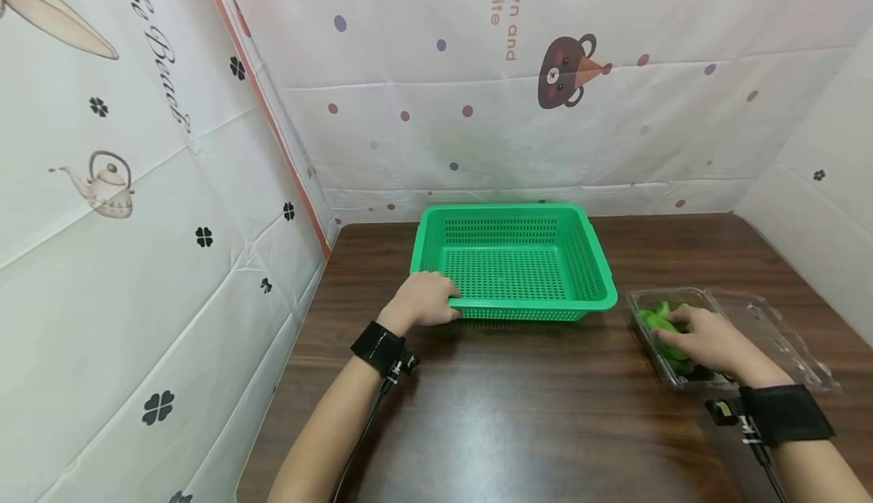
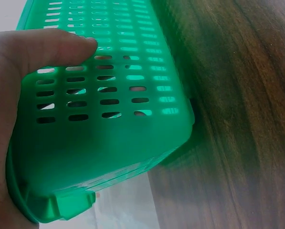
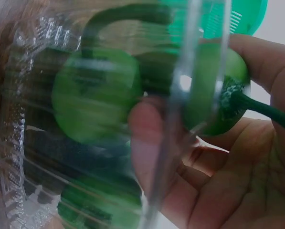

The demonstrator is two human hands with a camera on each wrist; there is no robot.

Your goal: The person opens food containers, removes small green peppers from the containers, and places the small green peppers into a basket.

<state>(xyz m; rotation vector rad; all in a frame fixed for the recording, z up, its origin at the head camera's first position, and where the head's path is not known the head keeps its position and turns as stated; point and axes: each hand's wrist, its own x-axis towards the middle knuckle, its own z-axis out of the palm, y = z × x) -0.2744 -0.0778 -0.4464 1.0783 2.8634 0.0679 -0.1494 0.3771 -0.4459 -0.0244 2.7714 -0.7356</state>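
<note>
My left hand [image 1: 424, 298] grips the near left corner of a green plastic basket [image 1: 518, 304]. In the left wrist view the thumb [image 2: 61, 46] lies along the slotted outer wall, and the other fingers are hidden. At the right, my right hand [image 1: 712, 340] reaches into a clear plastic box [image 1: 650, 351] holding green peppers [image 1: 664, 329]. The right wrist view shows its fingers around one green pepper [image 3: 235, 67] with a dark green stem. Further peppers [image 3: 95, 102] show through the box's wall.
The box's clear lid [image 1: 771, 329] lies folded open to the right. Brown wood-grain tabletop [image 1: 518, 397] extends beneath everything. Printed white sheets [image 1: 436, 139] hang behind and at both sides, with the basket close to the back one. A cabled camera is strapped to each wrist.
</note>
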